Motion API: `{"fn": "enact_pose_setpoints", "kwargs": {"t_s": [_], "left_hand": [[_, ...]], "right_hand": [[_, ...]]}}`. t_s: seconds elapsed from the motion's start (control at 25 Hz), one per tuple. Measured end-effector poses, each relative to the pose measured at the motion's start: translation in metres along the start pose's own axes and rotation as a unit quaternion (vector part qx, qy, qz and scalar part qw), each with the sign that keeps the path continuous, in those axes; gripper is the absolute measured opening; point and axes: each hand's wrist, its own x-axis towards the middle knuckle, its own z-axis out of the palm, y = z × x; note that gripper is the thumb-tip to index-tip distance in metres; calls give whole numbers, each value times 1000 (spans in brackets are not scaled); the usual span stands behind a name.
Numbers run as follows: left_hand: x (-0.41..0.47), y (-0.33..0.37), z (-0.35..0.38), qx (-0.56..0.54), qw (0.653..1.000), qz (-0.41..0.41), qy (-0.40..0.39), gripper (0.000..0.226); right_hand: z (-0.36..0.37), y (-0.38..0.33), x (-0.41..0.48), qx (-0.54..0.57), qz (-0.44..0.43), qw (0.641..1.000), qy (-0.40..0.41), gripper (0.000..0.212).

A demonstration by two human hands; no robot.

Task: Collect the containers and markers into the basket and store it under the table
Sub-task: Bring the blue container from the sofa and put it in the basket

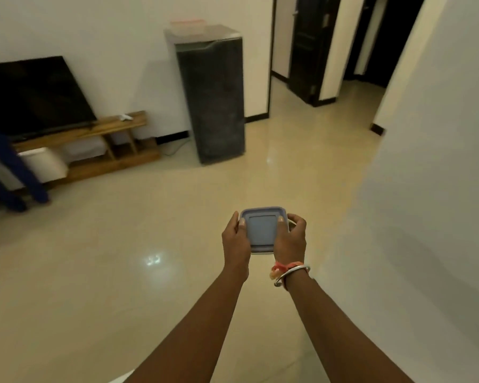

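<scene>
Head view: a square container (262, 230) with a blue lid is held at arm's length above the floor (122, 272), nearer the camera than the tall dark cabinet (213, 100) and slightly to its right. The left hand (235, 239) takes the left edge and the right hand (291, 239) the right edge. Each grip is closed on the container, with the thumb on the lid and the fingers curled round the side. A clear box (188, 25) with a reddish rim sits on top of the cabinet; it is blurred, and its contents cannot be made out. A low wooden stand (100, 150) carrying a television (31, 95) stands to the left of the cabinet, and a doorway (302, 51) opens to its right. Neither the basket nor any surface is in view. The step in hand is judged to be the carrying of one collected container. The next move calls for locating the basket, lowering the container level into it, then releasing both grips. The box on the cabinet probably remains to be collected.
</scene>
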Motion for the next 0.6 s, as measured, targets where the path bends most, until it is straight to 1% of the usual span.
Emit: {"fn": "enact_pose_setpoints", "kwargs": {"t_s": [0.08,0.16,0.24,0.32,0.4,0.48,0.6], "left_hand": [[40,8,-7,-18,999,-7,48,43],[73,22,-24,-32,994,-16,105,43],[109,29,-53,-39,987,1,158,43],[151,32,-91,-48,974,-1,221,42],[191,35,-133,-63,962,0,267,41],[232,39,-177,-70,953,10,295,38],[291,56,-252,-99,934,10,343,34]], "right_hand": [[40,-6,32,-15,-38,997,-63,33],[86,-8,55,-38,-58,992,-109,42],[138,-11,67,-52,-89,980,-172,45],[201,-14,74,-65,-102,965,-234,45],[265,-17,77,-79,-114,950,-281,45],[330,-19,77,-84,-133,935,-317,46],[434,-33,69,-86,-125,919,-363,46]]}}
